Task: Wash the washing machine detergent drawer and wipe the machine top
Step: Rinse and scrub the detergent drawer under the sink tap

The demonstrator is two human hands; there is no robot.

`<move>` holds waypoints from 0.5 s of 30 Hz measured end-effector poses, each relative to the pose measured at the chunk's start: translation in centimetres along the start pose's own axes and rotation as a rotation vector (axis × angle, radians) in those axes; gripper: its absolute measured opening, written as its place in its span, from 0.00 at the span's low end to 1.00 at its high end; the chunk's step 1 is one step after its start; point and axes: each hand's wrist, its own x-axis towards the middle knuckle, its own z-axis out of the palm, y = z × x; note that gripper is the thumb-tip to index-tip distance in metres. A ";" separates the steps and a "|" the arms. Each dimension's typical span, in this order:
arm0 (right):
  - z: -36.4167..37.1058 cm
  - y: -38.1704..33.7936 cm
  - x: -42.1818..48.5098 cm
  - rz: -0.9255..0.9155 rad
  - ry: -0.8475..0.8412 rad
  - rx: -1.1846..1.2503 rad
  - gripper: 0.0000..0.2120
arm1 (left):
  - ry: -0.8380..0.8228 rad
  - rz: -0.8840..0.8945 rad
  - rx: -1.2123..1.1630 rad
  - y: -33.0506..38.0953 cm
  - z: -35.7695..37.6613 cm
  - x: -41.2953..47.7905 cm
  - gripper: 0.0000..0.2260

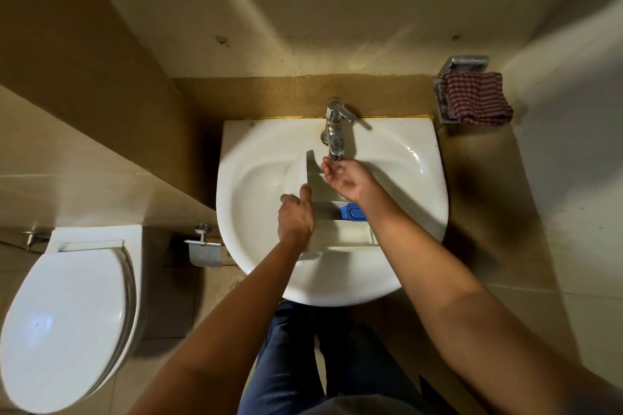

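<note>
The person stands at the sink (256,280), in blue jeans (293,367), both bare arms reaching forward over the bowl. The white detergent drawer (340,232) lies inside the sink, with a blue flap (353,212) on its right part. The left hand (295,217) grasps the drawer's left wall, thumb pointing up. The right hand (345,177) is released, palm up and cupped, directly under the spout of the tap (335,131). Left of the sink there is a closed toilet (67,320). A striped cloth (475,98) hangs on a wall holder (467,62) further right.
</note>
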 end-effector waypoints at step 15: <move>-5.6 5.0 0.9 -0.799 -0.093 -1.501 0.08 | -0.005 0.002 -0.015 -0.1 0.0 0.2 0.23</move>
